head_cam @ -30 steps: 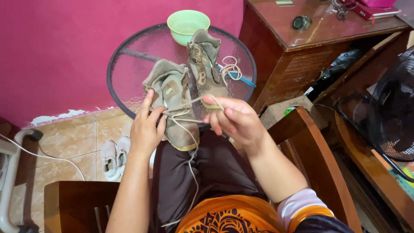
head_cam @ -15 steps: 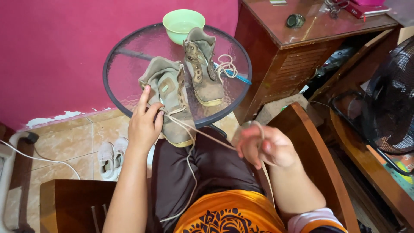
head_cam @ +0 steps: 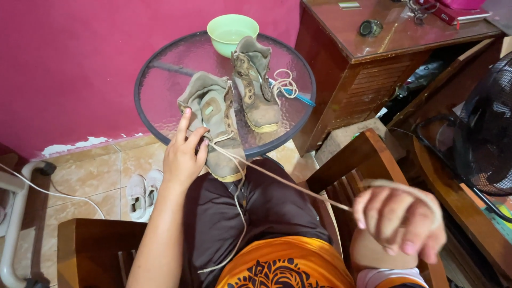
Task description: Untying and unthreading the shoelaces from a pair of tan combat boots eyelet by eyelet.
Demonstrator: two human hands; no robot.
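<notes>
Even, soft daylight; faint shadows only. My right hand is motion-blurred, nearest the lens. Beyond my left hand, mild sheen on the glass table. Edges bow slightly.

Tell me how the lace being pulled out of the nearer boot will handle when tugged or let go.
The lace is probably floppy: it runs straight only between the boot and the right hand, while its other end droops over the lap. It looks light, likely to fall slack once released. The left hand steadies the boot, suggesting tugs could drag it.
</notes>
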